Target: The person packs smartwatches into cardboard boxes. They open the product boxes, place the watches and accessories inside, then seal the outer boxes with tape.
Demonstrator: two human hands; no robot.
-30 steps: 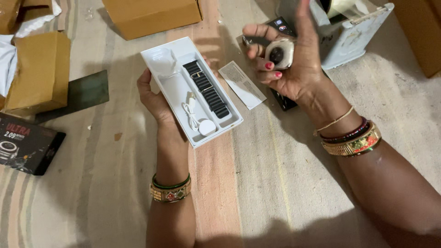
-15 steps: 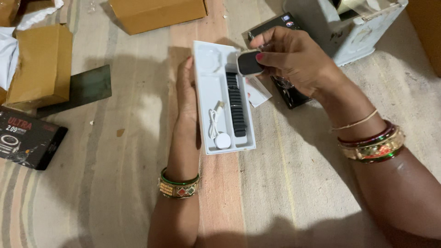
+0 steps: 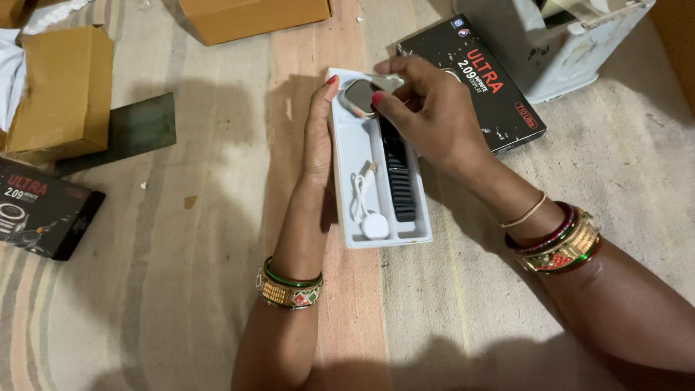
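Our right hand (image 3: 434,119) pinches the smartwatch body (image 3: 358,94) over the white tray's (image 3: 347,156) top end; our left hand (image 3: 316,137) steadies its edge. A skewed seating could tip the tray.

A flat black printed carton (image 3: 474,90) lay at one o'clock, a pale plastic container (image 3: 572,43) beyond it, brown cardboard boxes (image 3: 65,94) at ten o'clock, another black carton (image 3: 43,210) at nine.
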